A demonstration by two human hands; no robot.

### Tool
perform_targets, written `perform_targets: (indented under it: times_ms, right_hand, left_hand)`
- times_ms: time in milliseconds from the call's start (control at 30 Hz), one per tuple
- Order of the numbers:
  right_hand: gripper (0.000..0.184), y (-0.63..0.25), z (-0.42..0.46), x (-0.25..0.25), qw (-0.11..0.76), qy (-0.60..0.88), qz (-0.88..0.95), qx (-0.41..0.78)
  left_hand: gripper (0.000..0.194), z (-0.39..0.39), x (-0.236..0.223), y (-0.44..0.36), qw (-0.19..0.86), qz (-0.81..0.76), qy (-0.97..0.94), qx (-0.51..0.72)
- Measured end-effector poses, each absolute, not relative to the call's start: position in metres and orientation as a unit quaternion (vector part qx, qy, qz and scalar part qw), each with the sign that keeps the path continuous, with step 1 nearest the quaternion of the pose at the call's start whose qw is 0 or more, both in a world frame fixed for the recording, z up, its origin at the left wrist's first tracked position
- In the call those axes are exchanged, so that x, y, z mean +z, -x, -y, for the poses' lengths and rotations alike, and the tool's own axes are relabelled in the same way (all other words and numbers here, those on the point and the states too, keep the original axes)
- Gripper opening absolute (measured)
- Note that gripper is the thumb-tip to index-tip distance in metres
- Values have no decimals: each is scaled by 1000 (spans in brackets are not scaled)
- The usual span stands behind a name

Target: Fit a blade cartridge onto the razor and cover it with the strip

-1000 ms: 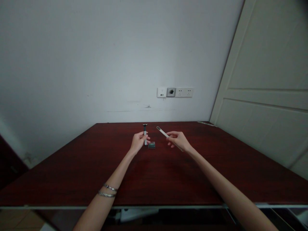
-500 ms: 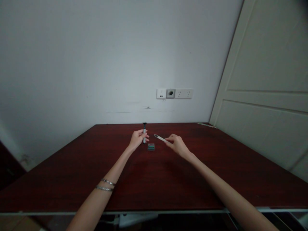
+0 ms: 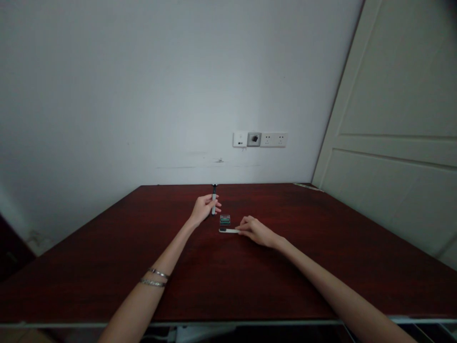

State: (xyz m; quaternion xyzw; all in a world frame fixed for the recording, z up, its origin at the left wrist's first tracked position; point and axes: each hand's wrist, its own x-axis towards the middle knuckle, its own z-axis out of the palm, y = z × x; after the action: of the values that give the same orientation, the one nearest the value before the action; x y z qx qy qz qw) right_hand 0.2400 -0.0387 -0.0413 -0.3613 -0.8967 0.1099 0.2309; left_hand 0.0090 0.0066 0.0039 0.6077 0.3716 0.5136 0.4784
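My left hand [image 3: 204, 208] is closed round a slim upright razor handle [image 3: 213, 199] with a dark head at its top, held above the dark red table [image 3: 228, 267]. A small teal cartridge box [image 3: 224, 220] sits on the table just right of that hand. My right hand [image 3: 254, 230] rests low on the table in front of the box, fingers pinched on one end of a thin pale stick-like piece [image 3: 228, 230] that lies flat on the wood, pointing left.
A white wall stands behind the table with a row of sockets [image 3: 260, 139]. A pale panelled door [image 3: 392, 143] runs along the right side. The table's front edge [image 3: 228, 322] has a light trim. Two bracelets [image 3: 155, 278] are on my left wrist.
My right hand has come down and toward me, bringing the pale piece from the air to lie flat on the table in front of the box. The left hand has hardly moved.
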Motion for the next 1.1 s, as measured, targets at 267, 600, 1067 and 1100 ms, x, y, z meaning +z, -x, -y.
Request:
perform_targets:
  times_ms: [267,600,1067,1100]
  right_hand:
    - [28,-235,41,-55,237,366,894,105]
    - [28,-236,40,-56,256,374,884,114]
    - [20,-209,-8,6,469,362,798,111]
    - [18,-209,-12,2,447,372,806,109]
  left_hand:
    - [31,-5,0,-11,473,-370,-625,499]
    - [30,-2,3,-11,473,-364,-629,498]
    - [33,6,5,-13,464,-334,-651,499]
    - [33,6,5,-14,465,-334,-651,498]
